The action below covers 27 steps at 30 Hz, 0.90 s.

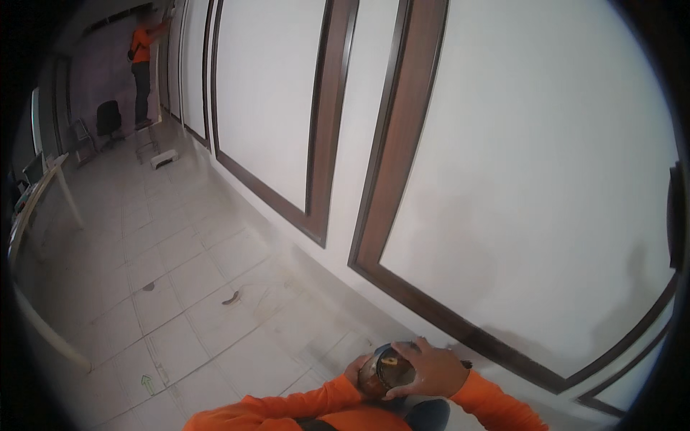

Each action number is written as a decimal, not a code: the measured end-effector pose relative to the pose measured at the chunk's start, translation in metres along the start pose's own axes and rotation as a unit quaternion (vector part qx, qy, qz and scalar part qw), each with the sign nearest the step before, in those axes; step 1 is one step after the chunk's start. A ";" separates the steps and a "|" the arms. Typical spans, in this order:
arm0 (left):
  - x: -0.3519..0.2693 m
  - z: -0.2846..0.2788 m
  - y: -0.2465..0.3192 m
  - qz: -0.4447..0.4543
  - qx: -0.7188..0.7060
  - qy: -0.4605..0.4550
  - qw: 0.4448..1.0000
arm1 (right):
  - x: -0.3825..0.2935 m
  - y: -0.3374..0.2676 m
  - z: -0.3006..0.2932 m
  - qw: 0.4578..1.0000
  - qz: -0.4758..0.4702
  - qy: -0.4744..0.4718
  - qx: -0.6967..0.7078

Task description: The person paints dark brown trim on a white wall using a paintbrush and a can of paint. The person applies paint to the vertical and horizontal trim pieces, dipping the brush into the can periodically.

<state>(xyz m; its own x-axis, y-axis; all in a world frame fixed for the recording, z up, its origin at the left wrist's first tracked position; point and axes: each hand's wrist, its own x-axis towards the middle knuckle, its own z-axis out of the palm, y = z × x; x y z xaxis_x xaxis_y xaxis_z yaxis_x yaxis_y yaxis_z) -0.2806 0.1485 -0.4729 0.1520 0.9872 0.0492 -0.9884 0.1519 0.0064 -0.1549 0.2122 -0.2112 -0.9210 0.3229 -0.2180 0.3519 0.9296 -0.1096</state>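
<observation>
A round can or jar (370,380) with a stained, brownish wall is held at my waist, its mouth tilted up toward me. Inside it shows a small yellowish patch; the rest of the contents is too dim to make out. My left hand (354,372) wraps the near left side of the can. Across its right side and rim spreads my right hand (439,372), thumb and fingers on opposite edges of the mouth. A small dark object (466,365) pokes out beside the right wrist; I cannot tell what it is.
White wall panels (517,188) with dark wood moulding (396,161) run along my right. Debris (232,298) lies on the tiled floor (183,258). A table (32,207) stands at left. Far back are an office chair (109,118), a white box-like object (164,158) and a raised person (141,64) facing the wall.
</observation>
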 end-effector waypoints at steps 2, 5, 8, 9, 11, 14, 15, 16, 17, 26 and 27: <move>0.008 0.006 -0.002 -0.025 0.004 0.036 0.999 | -0.003 0.014 0.006 1.000 0.006 -0.004 -0.005; 0.014 -0.021 0.000 -0.041 0.003 -0.022 0.999 | 0.000 0.018 0.003 0.999 0.000 -0.032 -0.019; 0.018 -0.037 -0.007 -0.046 -0.007 -0.034 0.998 | 0.000 0.026 0.011 0.999 -0.027 -0.023 -0.034; 0.022 -0.034 -0.007 -0.050 -0.011 -0.037 0.998 | -0.002 0.026 0.010 0.998 -0.010 -0.046 -0.033; 0.026 -0.034 -0.005 -0.054 -0.011 -0.037 0.998 | -0.004 0.029 0.015 0.997 0.006 -0.060 -0.038; 0.033 -0.031 -0.002 -0.055 -0.010 -0.041 0.998 | -0.005 0.041 0.031 0.997 -0.045 0.022 0.063; 0.034 -0.028 -0.001 -0.054 -0.012 -0.041 0.998 | -0.005 0.040 0.028 0.997 -0.046 0.023 0.062; 0.035 -0.026 0.000 -0.054 -0.013 -0.043 0.998 | -0.004 0.038 0.024 0.997 -0.029 -0.004 0.066; 0.035 -0.025 0.000 -0.054 -0.012 -0.045 0.997 | -0.003 0.037 0.021 0.997 -0.012 -0.030 0.069; 0.036 -0.023 0.003 -0.061 -0.023 -0.060 0.996 | 0.006 0.036 0.013 0.999 0.016 -0.027 0.032; 0.034 -0.023 0.003 -0.061 -0.024 -0.062 0.996 | 0.006 0.037 0.012 0.999 0.015 -0.034 0.038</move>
<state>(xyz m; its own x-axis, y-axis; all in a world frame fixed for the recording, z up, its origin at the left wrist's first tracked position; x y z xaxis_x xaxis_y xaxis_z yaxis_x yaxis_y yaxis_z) -0.2780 0.1834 -0.4938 0.2660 0.9480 0.1748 -0.9611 0.2747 -0.0276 -0.1454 0.2462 -0.2285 -0.8976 0.3349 -0.2866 0.3927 0.9029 -0.1747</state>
